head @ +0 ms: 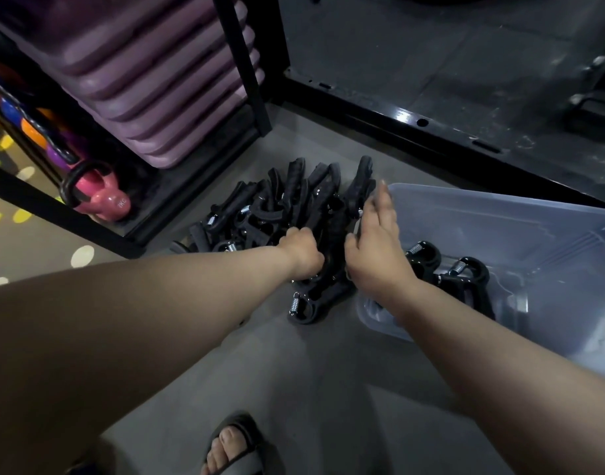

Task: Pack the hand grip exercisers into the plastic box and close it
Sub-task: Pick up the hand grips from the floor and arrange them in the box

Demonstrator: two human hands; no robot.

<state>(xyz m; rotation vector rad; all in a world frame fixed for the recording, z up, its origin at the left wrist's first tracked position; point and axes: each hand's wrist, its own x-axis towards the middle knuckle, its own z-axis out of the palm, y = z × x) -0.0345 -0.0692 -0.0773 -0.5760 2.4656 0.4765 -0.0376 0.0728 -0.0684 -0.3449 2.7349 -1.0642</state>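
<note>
Head view: a heap of black hand grip exercisers [280, 207] lies on the grey floor [294, 389], between the foot of a black rack [256, 97] and the clear plastic box [499, 234], which stands open just beside the heap. A few exercisers in the box [465, 272] lie at its near corner; no lid is in view.

The left hand [302, 250] is closed around handles at the near side of the heap. The right hand [376, 241] sits at the heap's box-side edge with fingers half spread; whether it grips anything, I cannot tell.

The step in hand looks like gathering a bunch for the box. To do it well, grip several handles together rather than the springs, since the tangled arms may snag neighbours and drag them along. Lift clear of the box wall, then lay the bunch flat beside those already inside, so that the load stays low enough for a lid to seat.
</note>
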